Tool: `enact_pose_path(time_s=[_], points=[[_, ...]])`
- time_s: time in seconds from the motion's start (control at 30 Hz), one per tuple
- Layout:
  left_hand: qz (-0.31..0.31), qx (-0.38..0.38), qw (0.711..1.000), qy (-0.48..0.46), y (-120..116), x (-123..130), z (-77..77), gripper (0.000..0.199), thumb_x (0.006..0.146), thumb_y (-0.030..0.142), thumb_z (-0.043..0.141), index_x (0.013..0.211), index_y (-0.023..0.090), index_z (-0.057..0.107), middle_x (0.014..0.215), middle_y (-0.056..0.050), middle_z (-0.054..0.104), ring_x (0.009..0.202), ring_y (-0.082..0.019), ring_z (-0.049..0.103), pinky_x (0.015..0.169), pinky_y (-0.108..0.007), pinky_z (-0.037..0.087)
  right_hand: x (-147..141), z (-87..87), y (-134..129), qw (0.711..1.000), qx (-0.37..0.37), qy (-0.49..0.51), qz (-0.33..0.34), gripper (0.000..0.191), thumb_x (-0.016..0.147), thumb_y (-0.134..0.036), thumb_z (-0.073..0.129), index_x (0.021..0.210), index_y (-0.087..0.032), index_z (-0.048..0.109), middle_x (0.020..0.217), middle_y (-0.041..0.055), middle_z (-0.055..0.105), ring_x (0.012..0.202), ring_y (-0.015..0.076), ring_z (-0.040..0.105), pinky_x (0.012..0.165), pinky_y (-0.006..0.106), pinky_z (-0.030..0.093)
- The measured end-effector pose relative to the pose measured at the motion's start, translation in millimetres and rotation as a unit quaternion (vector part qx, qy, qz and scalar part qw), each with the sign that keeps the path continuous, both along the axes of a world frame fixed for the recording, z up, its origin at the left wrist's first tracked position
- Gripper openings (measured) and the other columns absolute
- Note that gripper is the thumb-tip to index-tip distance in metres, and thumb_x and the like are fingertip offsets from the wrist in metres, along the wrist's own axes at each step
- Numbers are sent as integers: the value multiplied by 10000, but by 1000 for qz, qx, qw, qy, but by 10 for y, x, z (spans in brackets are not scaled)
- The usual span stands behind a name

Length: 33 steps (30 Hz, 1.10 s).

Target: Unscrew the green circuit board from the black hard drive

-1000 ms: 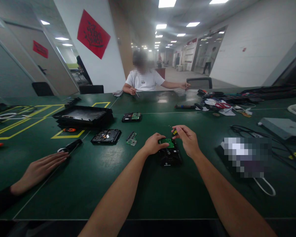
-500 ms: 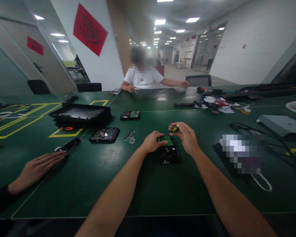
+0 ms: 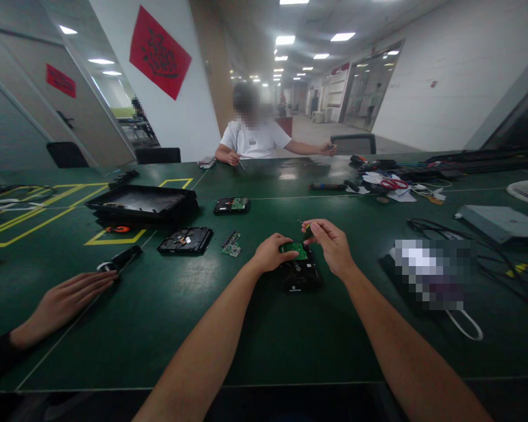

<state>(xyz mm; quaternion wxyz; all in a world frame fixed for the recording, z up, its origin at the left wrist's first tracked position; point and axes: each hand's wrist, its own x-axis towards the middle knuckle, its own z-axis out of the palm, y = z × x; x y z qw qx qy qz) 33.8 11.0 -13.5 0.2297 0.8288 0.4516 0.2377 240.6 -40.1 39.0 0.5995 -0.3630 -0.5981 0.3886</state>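
A black hard drive [image 3: 300, 275] lies on the green table in front of me, its green circuit board [image 3: 295, 251] facing up at the far end. My left hand [image 3: 273, 252] grips the drive's far left side, with the thumb resting on the board. Over the board's right edge, my right hand [image 3: 332, 243] is closed, fingers pinched around a small screwdriver [image 3: 308, 232] with a dark and yellow handle. The fingers cover most of the screwdriver, and its tip is hard to make out. A few tiny dark bits [image 3: 299, 221] lie just beyond the hands.
To the left are another hard drive [image 3: 185, 241], a loose circuit board [image 3: 232, 244], a further drive [image 3: 231, 205] and a black tray [image 3: 143, 202]. A co-worker's hand [image 3: 66, 299] rests near a black object [image 3: 121, 258]. Cables [image 3: 479, 240] and a grey box [image 3: 501, 223] lie right. Someone sits opposite.
The fingers of my right hand have turned around the screwdriver, so less of its yellow shows. My left hand and the hard drive stay in place.
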Motion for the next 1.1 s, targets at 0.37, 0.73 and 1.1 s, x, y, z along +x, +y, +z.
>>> enact_pose_path(time_s=[0.37, 0.73, 1.1], points=[[-1, 0, 1000, 3, 7, 4, 0, 564, 881, 584, 742, 1327, 240, 720, 1250, -97, 683, 1103, -271, 684, 1005, -388, 534, -13, 12, -12, 1000, -5, 21, 11, 306, 941, -527, 704, 1102, -270, 749, 1064, 47, 723, 975, 202, 687, 734, 325, 651], [-8, 6, 1000, 2, 3, 3, 5, 581, 888, 596, 730, 1342, 234, 710, 1248, -106, 678, 1118, -278, 679, 1022, -397, 529, -15, -6, 7, 999, -16, 41, 6, 299, 951, -524, 692, 1113, -276, 736, 1060, 46, 722, 998, 207, 700, 708, 308, 638], [-5, 0, 1000, 4, 13, 5, -3, 578, 888, 596, 727, 1343, 239, 711, 1251, -105, 677, 1116, -276, 676, 1021, -395, 528, -30, -13, 11, 997, -20, 68, 25, 293, 963, -532, 671, 1046, -256, 722, 1083, 52, 726, 1022, 218, 712, 776, 349, 654]])
